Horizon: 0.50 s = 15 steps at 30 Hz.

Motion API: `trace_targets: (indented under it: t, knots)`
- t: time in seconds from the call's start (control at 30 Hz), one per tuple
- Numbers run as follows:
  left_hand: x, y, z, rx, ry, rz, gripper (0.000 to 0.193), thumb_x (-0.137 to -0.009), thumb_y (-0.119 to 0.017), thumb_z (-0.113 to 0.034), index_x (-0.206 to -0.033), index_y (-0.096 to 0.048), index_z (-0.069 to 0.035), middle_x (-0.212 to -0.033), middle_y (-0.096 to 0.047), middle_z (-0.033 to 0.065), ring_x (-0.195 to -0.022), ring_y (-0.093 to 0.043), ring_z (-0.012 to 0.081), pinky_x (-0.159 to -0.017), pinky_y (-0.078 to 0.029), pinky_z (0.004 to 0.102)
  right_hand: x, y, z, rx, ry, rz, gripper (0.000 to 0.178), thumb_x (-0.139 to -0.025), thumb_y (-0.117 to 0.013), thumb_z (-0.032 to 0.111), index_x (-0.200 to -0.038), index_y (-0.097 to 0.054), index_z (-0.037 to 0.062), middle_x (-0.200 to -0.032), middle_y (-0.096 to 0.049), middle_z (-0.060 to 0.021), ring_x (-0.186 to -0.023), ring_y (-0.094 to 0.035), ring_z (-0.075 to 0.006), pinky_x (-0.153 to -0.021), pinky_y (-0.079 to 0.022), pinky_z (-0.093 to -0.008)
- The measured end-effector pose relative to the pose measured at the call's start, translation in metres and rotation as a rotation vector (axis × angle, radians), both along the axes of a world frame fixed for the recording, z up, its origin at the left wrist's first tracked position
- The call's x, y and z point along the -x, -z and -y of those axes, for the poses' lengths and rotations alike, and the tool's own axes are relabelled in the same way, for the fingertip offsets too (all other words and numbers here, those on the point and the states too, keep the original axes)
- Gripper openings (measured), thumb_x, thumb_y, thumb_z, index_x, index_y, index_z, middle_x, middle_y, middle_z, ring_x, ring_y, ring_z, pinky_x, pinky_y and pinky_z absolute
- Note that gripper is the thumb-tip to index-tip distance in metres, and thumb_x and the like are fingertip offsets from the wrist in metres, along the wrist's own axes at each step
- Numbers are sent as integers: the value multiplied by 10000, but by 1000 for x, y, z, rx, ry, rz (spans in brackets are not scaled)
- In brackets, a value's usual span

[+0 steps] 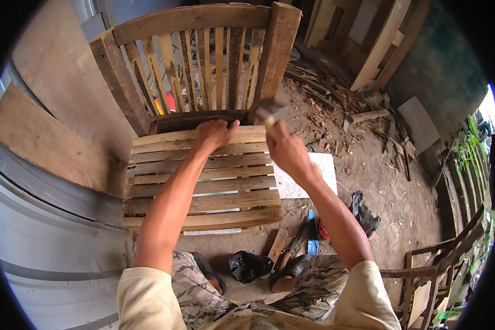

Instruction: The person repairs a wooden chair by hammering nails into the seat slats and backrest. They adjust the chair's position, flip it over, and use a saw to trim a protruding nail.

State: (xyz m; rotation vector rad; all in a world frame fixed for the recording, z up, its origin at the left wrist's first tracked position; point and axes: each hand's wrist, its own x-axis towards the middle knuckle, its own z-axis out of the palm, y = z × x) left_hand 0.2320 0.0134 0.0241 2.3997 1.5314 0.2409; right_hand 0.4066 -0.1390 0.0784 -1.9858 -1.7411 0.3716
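Note:
A wooden bench (234,201) stands before me, with a slatted seat and an upright slatted backrest (195,22). My left hand (217,135) is closed on the rearmost seat slat (170,136), near the lower back rail; its fingertips are partly hidden. My right hand (289,151) grips a hammer (269,118) by its handle. The hammer's head is smeared by motion and hovers by the foot of the right backrest post (278,52), over the seat's rear right corner. Whether it touches the wood, I cannot tell.
Wood scraps (390,124) litter the dirt floor at right. A white board (324,171) lies beside the seat. Between my feet are a black bag (248,267) and a wood offcut (278,246). Metal sheeting (66,236) stands close at left, a wooden frame (423,275) at lower right.

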Motion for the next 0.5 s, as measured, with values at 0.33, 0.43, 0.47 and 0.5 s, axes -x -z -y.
trace_targets:
  t: [0.33,0.43,0.47,0.5]
  knots:
    - [-2,-1,1,6,-9,0,697,-979,-388,-634,-984,-735,-30,-1059,-712,237,-1083,-651,410,-953,-468,515,-5,-23,-1,-580,-92,-21,211,-992,-507,187,-1023,-421,-3,-629,-607,-270,-554,-618,-470,-492,-510,-526]
    - [-5,-3,2,5,-18,34,712,-973,-380,-650,-1045,-733,-36,-1075,-711,233,-1095,-649,401,-961,-467,508,-14,14,0,-32,-50,21,222,-998,-501,201,-1034,-421,-3,-625,-604,-258,-574,-630,-464,-473,-506,-514]
    - [-6,-1,3,5,-20,59,719,-971,-378,-657,-1066,-732,-38,-1081,-710,232,-1100,-648,400,-964,-466,505,-11,19,-2,-57,-69,185,227,-993,-501,210,-1034,-430,-1,-646,-615,-260,-594,-631,-476,-492,-512,-529]
    - [-8,0,3,18,-16,70,722,-968,-379,-658,-1082,-729,-37,-1086,-710,232,-1105,-646,401,-968,-465,504,-17,18,-4,-11,-52,138,239,-995,-510,214,-1059,-436,-4,-641,-616,-245,-566,-629,-438,-486,-509,-512]
